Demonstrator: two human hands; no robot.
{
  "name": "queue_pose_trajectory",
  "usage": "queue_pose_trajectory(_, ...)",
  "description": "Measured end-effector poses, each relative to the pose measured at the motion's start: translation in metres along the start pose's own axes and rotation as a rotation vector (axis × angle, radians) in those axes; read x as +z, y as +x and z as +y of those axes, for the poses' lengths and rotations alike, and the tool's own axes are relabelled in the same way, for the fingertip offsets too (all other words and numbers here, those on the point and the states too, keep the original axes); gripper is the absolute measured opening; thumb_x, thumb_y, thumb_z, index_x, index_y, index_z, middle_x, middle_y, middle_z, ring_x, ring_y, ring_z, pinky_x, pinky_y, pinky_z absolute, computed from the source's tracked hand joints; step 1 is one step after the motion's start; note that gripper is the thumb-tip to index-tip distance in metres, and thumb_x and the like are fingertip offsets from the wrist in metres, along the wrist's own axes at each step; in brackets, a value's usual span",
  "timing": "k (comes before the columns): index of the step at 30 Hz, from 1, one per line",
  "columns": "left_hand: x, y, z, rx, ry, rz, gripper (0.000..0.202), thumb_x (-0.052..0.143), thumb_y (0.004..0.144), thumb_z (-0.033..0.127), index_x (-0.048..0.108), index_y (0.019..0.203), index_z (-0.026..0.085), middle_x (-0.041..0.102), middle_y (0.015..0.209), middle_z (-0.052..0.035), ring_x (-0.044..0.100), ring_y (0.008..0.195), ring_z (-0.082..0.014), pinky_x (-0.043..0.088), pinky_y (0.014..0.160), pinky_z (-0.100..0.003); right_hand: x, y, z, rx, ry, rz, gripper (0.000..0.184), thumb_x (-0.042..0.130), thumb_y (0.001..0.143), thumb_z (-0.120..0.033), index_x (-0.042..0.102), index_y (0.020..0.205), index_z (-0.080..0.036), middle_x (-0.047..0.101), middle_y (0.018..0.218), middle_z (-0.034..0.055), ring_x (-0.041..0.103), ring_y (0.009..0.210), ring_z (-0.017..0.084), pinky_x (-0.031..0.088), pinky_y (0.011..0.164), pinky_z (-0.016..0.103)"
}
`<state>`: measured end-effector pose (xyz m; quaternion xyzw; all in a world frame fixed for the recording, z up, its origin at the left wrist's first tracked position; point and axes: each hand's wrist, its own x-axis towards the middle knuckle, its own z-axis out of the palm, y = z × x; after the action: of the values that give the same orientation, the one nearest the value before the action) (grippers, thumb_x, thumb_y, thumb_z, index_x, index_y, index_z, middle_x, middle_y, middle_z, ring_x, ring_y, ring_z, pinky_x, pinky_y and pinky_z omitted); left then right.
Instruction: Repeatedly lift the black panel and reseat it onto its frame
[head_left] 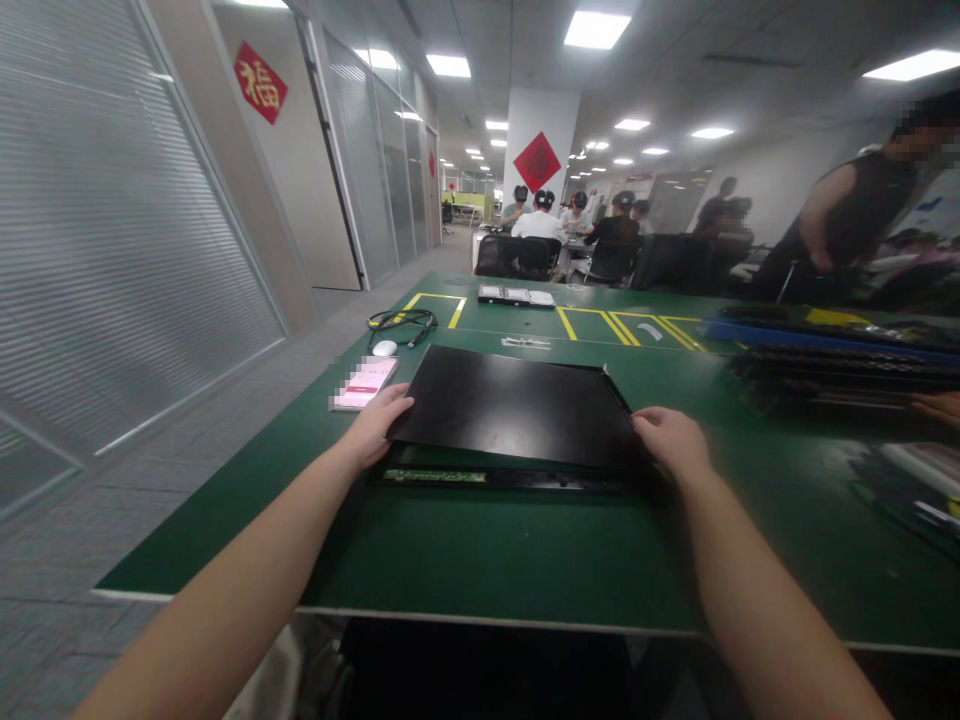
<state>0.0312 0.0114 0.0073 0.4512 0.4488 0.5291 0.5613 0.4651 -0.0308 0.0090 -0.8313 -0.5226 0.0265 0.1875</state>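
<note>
Between my two hands is a glossy black flat panel [517,405], which looks like a display panel. My left hand [379,425] grips its left edge, thumb on top and the fingers partly hidden below. At the right edge my right hand [671,435] pinches the panel near a thin black side strip. The panel tilts over a black frame [559,482] on the table, its near edge raised. A green circuit board strip [435,476] shows along the frame's near side; the panel hides the rest.
On the green table [480,560] lie a lit phone [365,383], a white mouse [385,348], a coiled black cable [405,322] and a case of small parts [516,296]. Blurred black strips [810,370] are stacked at right, near another person's hand [937,405]. People sit farther back.
</note>
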Motion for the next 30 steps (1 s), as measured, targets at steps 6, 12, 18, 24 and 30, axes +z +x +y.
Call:
queue_pose_trajectory(6,0.0,-0.001,0.0,0.0,0.002,-0.003,0.03,0.072,0.071,0.021,0.067,0.1,0.016,0.077,0.087,-0.0052,0.072,0.082,-0.0238,0.053,0.072,-0.031,-0.001,-0.005,-0.009,-0.026,-0.089,-0.014,0.041,0.048,0.082,-0.042,0.08,0.104,-0.027,0.078,0.094,0.0097,0.07,0.085,0.026,0.048,0.069,0.033)
queue_pose_trajectory(12,0.0,-0.001,0.0,-0.001,0.004,-0.004,0.03,0.072,0.072,0.021,0.067,0.101,0.017,0.076,0.088,-0.0062,0.072,0.079,-0.024,0.053,0.069,-0.032,-0.001,-0.01,-0.018,-0.056,-0.161,-0.029,0.038,0.049,0.085,-0.039,0.08,0.103,-0.028,0.078,0.098,0.0104,0.071,0.09,0.027,0.05,0.073,0.033)
queue_pose_trajectory(18,0.0,-0.001,0.0,0.005,-0.002,0.002,0.031,0.072,0.071,0.02,0.067,0.102,0.016,0.077,0.086,-0.0055,0.073,0.078,-0.0229,0.054,0.069,-0.03,-0.002,-0.009,-0.017,-0.061,-0.174,-0.032,0.039,0.048,0.085,-0.038,0.08,0.104,-0.027,0.077,0.099,0.0112,0.071,0.091,0.028,0.049,0.071,0.033)
queue_pose_trajectory(24,0.0,0.0,-0.001,0.006,-0.007,0.009,0.028,0.07,0.073,0.018,0.067,0.101,0.015,0.077,0.083,-0.0034,0.071,0.072,-0.0195,0.054,0.069,-0.029,-0.001,-0.006,-0.011,-0.052,-0.142,-0.024,0.04,0.047,0.085,-0.039,0.08,0.102,-0.027,0.077,0.097,0.0096,0.07,0.091,0.027,0.047,0.068,0.032)
queue_pose_trajectory(30,0.0,-0.001,-0.002,0.001,-0.019,0.002,0.03,0.071,0.073,0.018,0.066,0.103,0.016,0.077,0.084,-0.0036,0.072,0.074,-0.0202,0.054,0.069,-0.029,-0.001,-0.004,-0.006,-0.042,-0.106,-0.011,0.04,0.047,0.084,-0.041,0.081,0.1,-0.026,0.078,0.094,0.0092,0.071,0.088,0.027,0.045,0.064,0.032)
